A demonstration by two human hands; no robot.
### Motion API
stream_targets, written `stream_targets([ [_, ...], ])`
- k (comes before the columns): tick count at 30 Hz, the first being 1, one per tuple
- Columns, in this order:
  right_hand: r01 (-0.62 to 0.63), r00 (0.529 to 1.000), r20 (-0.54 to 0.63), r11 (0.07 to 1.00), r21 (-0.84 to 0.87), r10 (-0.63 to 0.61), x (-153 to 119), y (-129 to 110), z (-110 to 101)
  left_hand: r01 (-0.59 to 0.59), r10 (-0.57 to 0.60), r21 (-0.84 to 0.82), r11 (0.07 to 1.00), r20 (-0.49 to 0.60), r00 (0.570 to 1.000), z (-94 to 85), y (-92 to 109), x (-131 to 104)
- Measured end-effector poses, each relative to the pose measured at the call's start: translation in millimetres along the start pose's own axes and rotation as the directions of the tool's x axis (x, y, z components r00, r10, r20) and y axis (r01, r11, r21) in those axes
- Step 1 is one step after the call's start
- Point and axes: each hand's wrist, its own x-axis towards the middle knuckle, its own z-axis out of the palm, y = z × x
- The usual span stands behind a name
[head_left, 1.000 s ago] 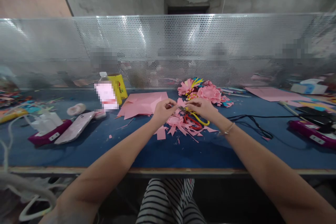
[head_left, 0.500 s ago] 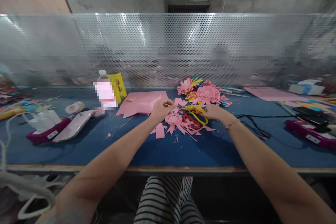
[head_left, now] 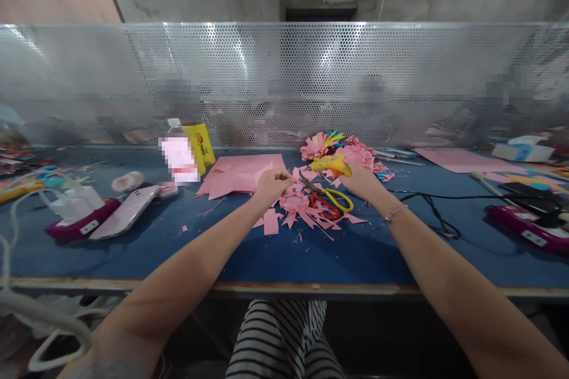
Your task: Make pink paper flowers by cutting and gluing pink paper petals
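Observation:
My right hand [head_left: 359, 179] is closed around a yellow glue gun [head_left: 328, 164], its nozzle pointing left above the scraps. A black cord runs off to the right from near this hand. My left hand [head_left: 274, 185] is pinched at the fingertips; whatever is between them is too small to make out. Just right of and below those fingertips lies a pink paper flower [head_left: 294, 201] among cut pink scraps [head_left: 271, 222]. Scissors [head_left: 338, 198] with one red and one yellow handle rest on the scraps, blades towards my left hand.
Pink paper sheets [head_left: 242, 173] lie behind my left hand. Finished paper flowers [head_left: 315, 147] are heaped near the perforated metal screen [head_left: 249, 83]. Purple power strips, a phone [head_left: 127, 213], a bottle and a yellow box [head_left: 203, 145] stand around. Beyond the screen, people show dimly.
My right hand has lifted the glue gun up and back from the left fingertips, uncovering more of the scissors. My left hand has barely moved and stays pinched.

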Motion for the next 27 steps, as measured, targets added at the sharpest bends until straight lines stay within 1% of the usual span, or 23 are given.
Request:
stream_targets([
  [1,-0.041,0.998,-0.037,0.999,-0.012,0.041,-2,-5,-3,0.009,-0.009,-0.001,1.0,0.0,1.0,-0.2,0,0],
  [3,-0.065,0.993,-0.099,0.998,-0.016,0.064,-5,-14,-7,0.033,-0.033,-0.002,0.999,0.006,0.999,-0.1,-1,1],
  [7,-0.039,0.976,-0.216,0.997,-0.061,0.025,-10,-28,-7,0.055,-0.056,0.021,0.998,0.016,0.998,1.2,0,1],
  [10,-0.046,0.969,-0.246,0.992,-0.118,0.016,-11,-32,-5,0.056,-0.057,0.027,0.998,0.013,0.998,1.8,1,0],
  [13,-0.044,0.963,-0.269,0.989,-0.14,0.005,-11,-31,-3,0.055,-0.055,0.013,0.998,0.022,0.998,1.6,0,1],
  [17,-0.024,0.968,-0.251,0.988,-0.152,-0.015,-10,-28,-2,0.062,-0.062,0.009,0.998,0.022,0.998,1.6,-1,2],
  [24,-0.048,0.984,-0.177,0.99,-0.135,0.023,-8,-26,-4,0.042,-0.041,-0.027,0.999,0.023,0.999,0.7,-2,3],
  [27,-0.042,0.986,-0.165,0.99,-0.135,0.019,-8,-26,-4,0.042,-0.041,-0.034,0.999,0.018,0.999,0.3,-3,3],
])
